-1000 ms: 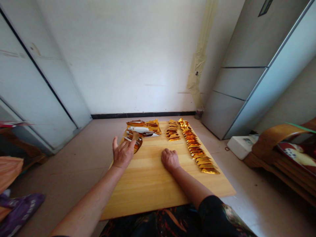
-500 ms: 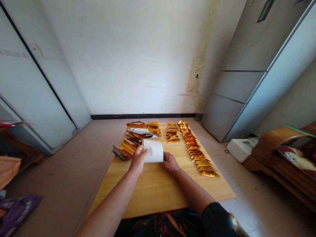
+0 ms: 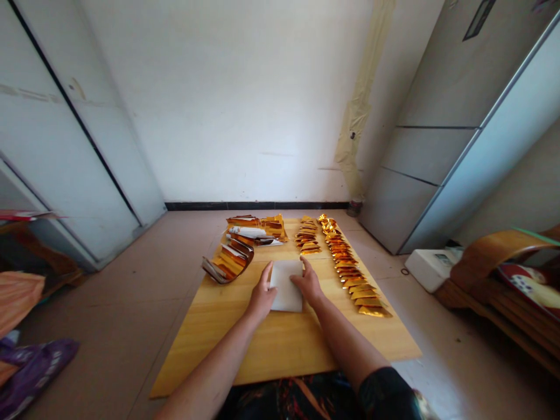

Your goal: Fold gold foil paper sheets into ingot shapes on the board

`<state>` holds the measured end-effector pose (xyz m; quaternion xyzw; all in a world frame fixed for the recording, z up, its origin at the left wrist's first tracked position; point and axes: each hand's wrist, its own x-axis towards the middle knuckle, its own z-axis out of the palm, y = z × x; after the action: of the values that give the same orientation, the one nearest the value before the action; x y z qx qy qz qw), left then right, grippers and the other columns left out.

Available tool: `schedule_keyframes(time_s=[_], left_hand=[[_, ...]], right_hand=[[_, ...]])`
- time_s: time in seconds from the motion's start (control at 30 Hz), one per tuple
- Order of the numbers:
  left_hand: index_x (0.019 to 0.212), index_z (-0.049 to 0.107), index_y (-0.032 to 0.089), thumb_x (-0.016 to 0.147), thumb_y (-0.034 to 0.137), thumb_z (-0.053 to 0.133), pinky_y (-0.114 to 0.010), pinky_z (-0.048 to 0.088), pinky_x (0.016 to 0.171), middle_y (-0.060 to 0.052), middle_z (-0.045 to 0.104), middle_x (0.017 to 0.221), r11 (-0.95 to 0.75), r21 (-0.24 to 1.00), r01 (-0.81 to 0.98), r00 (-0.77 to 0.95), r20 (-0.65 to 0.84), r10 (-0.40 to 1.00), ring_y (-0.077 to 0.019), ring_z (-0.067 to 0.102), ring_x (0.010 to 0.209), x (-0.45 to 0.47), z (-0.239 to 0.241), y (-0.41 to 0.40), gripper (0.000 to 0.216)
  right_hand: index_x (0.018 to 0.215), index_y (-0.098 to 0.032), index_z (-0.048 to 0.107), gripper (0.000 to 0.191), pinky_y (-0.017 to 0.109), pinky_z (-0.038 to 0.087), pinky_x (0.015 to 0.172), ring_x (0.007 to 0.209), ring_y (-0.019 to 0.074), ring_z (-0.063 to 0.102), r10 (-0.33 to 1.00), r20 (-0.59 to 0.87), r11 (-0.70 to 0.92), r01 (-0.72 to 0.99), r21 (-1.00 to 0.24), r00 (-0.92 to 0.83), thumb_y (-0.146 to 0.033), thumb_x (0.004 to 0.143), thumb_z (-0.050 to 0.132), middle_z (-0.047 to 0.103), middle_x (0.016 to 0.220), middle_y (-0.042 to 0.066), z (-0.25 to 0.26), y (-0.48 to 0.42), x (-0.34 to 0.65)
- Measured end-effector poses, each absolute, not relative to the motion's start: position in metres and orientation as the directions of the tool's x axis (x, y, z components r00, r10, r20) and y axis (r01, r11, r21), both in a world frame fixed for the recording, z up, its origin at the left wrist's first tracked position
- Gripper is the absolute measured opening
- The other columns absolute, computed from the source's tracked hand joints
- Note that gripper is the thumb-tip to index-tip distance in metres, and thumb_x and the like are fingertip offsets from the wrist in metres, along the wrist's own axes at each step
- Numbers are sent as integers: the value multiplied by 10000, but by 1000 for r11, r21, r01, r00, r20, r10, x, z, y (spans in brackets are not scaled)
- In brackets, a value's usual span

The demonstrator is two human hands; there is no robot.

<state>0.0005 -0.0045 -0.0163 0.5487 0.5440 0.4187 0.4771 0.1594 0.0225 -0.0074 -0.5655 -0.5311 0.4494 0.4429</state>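
Note:
A white sheet of paper [image 3: 286,294] is held between my two hands above the middle of the wooden table [image 3: 210,344]. My left hand [image 3: 262,294] grips its left edge, thumb on top. My right hand [image 3: 310,283] grips the right edge with its thumb across the face; the fingers beneath are hidden. Behind my left hand lies a curved stack of gold and brown foil sheets [image 3: 231,262]. Beyond it is another pile of gold sheets [image 3: 273,224] with a white roll-like piece [image 3: 247,232] on it.
A long row of folded gold foil pieces [image 3: 350,271] runs down the table's right side, with a shorter row [image 3: 308,236] beside it. A refrigerator [image 3: 420,151], white box [image 3: 431,268] and wooden seat [image 3: 516,274] stand right. A purple bag [image 3: 39,373] lies left.
Both hands have shifted right and turned the white paper from sideways to upright. It now lies flatter, with a thumb on each side; the right hand has moved up along its edge.

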Motion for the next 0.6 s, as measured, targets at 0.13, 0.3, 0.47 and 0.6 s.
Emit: schedule_keyframes(time_s=[0.13,0.3,0.47,0.6], left_hand=[[1096,619,134,702,164,514,-191,437,520,-14,666,765,53,959,278,91,-82,992,-99,567,567,0,-22,-3,409],[1132,586,82,706,201,523,-185,381,397,-20,627,736,198,950,241,80,-223,972,-83,536,449,-1,-14,-10,447],[1243,506,82,690,178,500,-185,432,481,-43,652,757,217,975,39,269,-219,938,-113,616,581,-7,-11,-26,561],[1234,554,165,670,85,453,-228,473,583,-12,667,709,-24,922,386,316,-107,943,-113,584,570,-8,-11,-27,579]], right_hand=[[1417,-182,274,739,233,455,673,745,158,617,995,88,31,713,-700,43,-149,720,516,673,878,29,-9,29,158],[1335,-222,423,506,219,426,671,852,155,628,978,158,177,939,-295,-135,-185,831,439,636,1089,76,-10,25,158],[1178,-234,542,330,207,382,580,758,133,629,971,181,183,969,-165,-153,-205,884,396,637,964,55,-12,24,156],[996,-214,607,231,201,361,559,732,118,621,970,170,194,975,-111,-174,-223,903,395,629,934,57,-12,26,156]])
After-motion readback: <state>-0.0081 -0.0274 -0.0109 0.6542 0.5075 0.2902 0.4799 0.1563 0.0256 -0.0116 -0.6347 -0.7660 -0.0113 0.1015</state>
